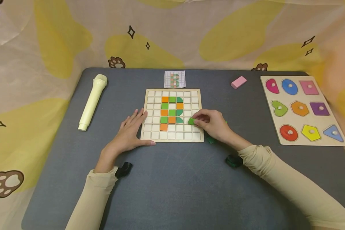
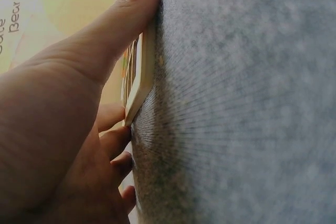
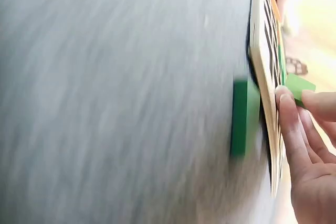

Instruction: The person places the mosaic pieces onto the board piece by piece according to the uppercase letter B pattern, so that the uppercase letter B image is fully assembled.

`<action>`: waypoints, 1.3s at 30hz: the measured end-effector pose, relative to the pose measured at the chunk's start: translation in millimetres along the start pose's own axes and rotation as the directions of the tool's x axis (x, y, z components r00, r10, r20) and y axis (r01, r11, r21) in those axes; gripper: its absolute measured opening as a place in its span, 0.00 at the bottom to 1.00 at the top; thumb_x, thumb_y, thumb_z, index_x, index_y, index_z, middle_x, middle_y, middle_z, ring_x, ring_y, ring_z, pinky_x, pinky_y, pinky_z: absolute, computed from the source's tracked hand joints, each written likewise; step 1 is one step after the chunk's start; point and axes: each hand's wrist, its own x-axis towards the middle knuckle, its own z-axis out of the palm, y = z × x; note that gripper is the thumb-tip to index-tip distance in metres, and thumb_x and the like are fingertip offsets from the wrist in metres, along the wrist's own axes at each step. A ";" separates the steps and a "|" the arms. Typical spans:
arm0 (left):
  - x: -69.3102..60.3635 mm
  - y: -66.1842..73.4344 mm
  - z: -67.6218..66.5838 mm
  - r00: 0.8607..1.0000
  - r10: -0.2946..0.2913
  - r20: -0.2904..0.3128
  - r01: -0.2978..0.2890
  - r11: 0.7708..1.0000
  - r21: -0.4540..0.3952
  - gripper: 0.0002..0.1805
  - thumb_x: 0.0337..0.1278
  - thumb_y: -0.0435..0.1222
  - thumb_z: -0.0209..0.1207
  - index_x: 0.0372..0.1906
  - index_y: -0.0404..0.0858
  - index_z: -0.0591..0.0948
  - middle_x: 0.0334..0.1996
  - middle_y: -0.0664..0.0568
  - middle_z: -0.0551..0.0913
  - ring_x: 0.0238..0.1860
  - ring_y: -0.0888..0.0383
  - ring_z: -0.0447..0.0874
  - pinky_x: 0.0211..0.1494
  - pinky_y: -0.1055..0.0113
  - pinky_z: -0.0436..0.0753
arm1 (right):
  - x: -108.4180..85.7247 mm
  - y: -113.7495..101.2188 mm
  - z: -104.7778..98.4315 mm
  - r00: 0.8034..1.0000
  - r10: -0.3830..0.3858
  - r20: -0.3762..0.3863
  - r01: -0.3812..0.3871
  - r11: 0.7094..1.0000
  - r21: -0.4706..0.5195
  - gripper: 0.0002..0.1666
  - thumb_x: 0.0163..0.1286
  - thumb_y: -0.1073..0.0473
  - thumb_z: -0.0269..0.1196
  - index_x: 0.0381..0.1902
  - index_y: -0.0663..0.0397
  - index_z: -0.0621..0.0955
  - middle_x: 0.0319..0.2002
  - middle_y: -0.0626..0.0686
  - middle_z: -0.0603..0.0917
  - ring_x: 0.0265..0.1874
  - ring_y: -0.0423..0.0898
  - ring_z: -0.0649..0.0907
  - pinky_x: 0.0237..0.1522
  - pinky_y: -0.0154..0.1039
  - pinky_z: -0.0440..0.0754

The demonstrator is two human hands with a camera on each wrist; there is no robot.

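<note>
A wooden grid board [image 1: 194, 135] lies on the table, with orange, light green and dark green tiles [image 1: 172, 112] set in its middle columns. My right hand [image 1: 215, 126] pinches a light green square tile [image 3: 300, 86] between thumb and fingers, over the board's right side. My left hand [image 1: 129, 131] rests at the board's lower left corner, fingers spread along the left edge and thumb by the near edge. A dark green tile [image 1: 211, 140] lies off the board's right edge, below my right hand. A sliver of green shows behind that hand, mostly hidden.
Behind the board is a printed pattern card [image 1: 174, 85]. A cream microphone-shaped object [image 1: 92, 102] lies at left. To the right are a pink eraser-like block [image 1: 238, 82] and a wooden shape puzzle [image 1: 302, 124] with knobbed pieces. Patterned cloth [image 1: 172, 38] hangs behind the table.
</note>
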 end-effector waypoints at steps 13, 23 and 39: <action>0.5 0.4 0.3 1.000 -0.003 -0.001 0.003 1.000 0.003 0.70 0.51 0.57 0.79 0.88 0.43 0.45 0.89 0.49 0.39 0.89 0.44 0.31 0.85 0.35 0.38 | 9.5 -11.5 27.2 0.999 -0.033 0.037 0.034 0.998 -0.043 0.05 0.70 0.65 0.73 0.42 0.57 0.90 0.35 0.53 0.90 0.32 0.44 0.85 0.36 0.32 0.81; 0.5 0.0 0.4 1.000 -0.005 0.000 0.005 1.000 -0.001 0.70 0.51 0.58 0.78 0.88 0.44 0.45 0.89 0.49 0.39 0.89 0.44 0.31 0.85 0.35 0.38 | 10.5 -13.2 33.4 0.997 -0.055 0.045 0.060 0.993 -0.101 0.03 0.68 0.64 0.75 0.39 0.55 0.93 0.34 0.51 0.86 0.33 0.45 0.81 0.35 0.35 0.76; -0.2 1.1 0.0 1.000 0.005 0.001 -0.005 1.000 -0.004 0.69 0.52 0.58 0.77 0.88 0.44 0.45 0.89 0.50 0.38 0.89 0.45 0.31 0.85 0.35 0.38 | -0.9 11.9 -49.9 0.957 0.057 0.283 0.017 0.967 -0.255 0.17 0.68 0.63 0.75 0.54 0.57 0.89 0.53 0.60 0.82 0.54 0.57 0.78 0.58 0.55 0.76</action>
